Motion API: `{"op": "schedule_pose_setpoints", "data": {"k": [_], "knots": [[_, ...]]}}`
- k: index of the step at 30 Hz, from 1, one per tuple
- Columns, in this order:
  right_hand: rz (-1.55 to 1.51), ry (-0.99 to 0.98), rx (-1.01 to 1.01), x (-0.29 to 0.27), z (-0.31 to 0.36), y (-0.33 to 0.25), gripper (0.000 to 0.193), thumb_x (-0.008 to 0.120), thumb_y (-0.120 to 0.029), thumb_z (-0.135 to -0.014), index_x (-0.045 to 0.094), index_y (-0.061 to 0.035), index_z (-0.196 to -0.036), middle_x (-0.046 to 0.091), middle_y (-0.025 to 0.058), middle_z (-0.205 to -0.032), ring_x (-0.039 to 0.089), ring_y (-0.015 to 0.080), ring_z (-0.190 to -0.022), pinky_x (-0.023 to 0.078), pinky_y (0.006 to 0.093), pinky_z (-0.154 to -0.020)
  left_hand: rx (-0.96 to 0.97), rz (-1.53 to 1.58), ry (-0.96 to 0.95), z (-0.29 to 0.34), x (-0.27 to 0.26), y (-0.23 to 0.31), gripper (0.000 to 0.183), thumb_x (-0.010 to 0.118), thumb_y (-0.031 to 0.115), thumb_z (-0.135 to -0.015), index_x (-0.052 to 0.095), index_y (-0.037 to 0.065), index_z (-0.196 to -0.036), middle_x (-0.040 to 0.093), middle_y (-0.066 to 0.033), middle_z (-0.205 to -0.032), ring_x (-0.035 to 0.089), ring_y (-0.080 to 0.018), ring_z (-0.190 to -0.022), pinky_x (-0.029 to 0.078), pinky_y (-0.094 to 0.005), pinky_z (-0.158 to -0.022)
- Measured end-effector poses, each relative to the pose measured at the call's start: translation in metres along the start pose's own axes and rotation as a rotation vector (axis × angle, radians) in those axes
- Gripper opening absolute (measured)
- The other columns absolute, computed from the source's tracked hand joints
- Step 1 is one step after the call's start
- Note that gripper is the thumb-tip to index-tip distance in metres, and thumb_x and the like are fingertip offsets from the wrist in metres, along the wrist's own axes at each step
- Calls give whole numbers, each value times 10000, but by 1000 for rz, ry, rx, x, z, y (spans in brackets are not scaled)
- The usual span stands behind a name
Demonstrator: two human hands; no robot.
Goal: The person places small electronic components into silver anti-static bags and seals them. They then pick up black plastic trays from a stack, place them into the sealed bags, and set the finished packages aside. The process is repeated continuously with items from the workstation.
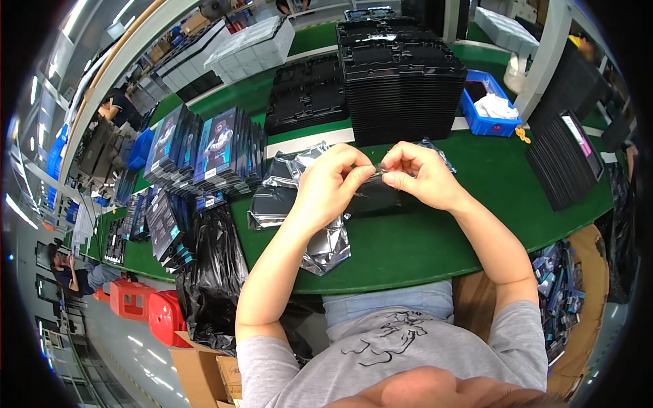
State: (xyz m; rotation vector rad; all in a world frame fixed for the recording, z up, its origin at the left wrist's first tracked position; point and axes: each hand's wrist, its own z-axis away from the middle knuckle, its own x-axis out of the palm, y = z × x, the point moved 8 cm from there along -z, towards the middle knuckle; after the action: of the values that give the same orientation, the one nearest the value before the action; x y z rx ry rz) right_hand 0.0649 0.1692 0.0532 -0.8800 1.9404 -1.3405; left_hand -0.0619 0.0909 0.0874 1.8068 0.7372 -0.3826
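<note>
Over the green table [422, 251], my left hand [331, 182] and my right hand [425, 175] meet with fingertips close together. Each pinches the upper edge of a dark, glossy antistatic bag [377, 198]. What the bag contains, if anything, I cannot make out. Crumpled silver antistatic bags [328, 250] lie beneath and beside my left forearm. A flat dark piece in silvery wrapping [272, 204] rests left of my left wrist, partly hidden by the arm.
Tall stacks of black plastic trays [405, 88] stand at the back. Printed boxes [221, 146] are piled to the left, above a black plastic bag [218, 251]. A blue bin [491, 122] and leaning dark panels [561, 163] are at right. A carton [585, 292] sits below.
</note>
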Motion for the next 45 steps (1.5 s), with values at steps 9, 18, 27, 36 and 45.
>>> {"op": "schedule_pose_setpoints", "data": {"k": [9, 18, 27, 36, 45], "knots": [[642, -156, -75, 1, 5, -24, 227, 698, -241, -874, 615, -36, -821, 622, 116, -737, 615, 272, -657, 475, 383, -601, 167, -314, -73, -2, 22, 23, 112, 703, 181, -841, 657, 80, -851, 631, -45, -835, 619, -261, -859, 493, -381, -749], [916, -132, -541, 28, 18, -47, 180, 723, -191, -807, 592, -85, -741, 533, 50, -668, 570, 255, -584, 450, 369, -531, 84, 70, -178, 8, 25, 2, 80, 648, 75, -876, 630, 6, -840, 631, -87, -778, 618, -179, -706, 481, -310, -641], [917, -187, -666, 35, 25, -62, 211, 731, -121, -773, 549, -77, -674, 464, 50, -618, 499, 245, -515, 367, 355, -487, 117, 350, -277, 10, 30, 3, 103, 643, 73, -898, 648, -28, -878, 636, -88, -810, 636, -176, -753, 513, -297, -691], [486, -213, -280, 14, 12, -37, 222, 653, -140, -891, 569, -12, -730, 483, 86, -635, 482, 246, -531, 393, 347, -519, 37, 292, -251, 9, 27, 5, 134, 677, 142, -902, 646, 15, -869, 630, -52, -808, 602, -128, -732, 467, -288, -627], [354, -393, -294, 29, 14, -40, 213, 662, -126, -884, 573, 3, -740, 482, 89, -633, 485, 246, -551, 392, 356, -524, 165, 494, -397, 10, 30, 4, 115, 748, 88, -823, 702, -9, -863, 649, -48, -803, 612, -120, -756, 485, -265, -669]]}}
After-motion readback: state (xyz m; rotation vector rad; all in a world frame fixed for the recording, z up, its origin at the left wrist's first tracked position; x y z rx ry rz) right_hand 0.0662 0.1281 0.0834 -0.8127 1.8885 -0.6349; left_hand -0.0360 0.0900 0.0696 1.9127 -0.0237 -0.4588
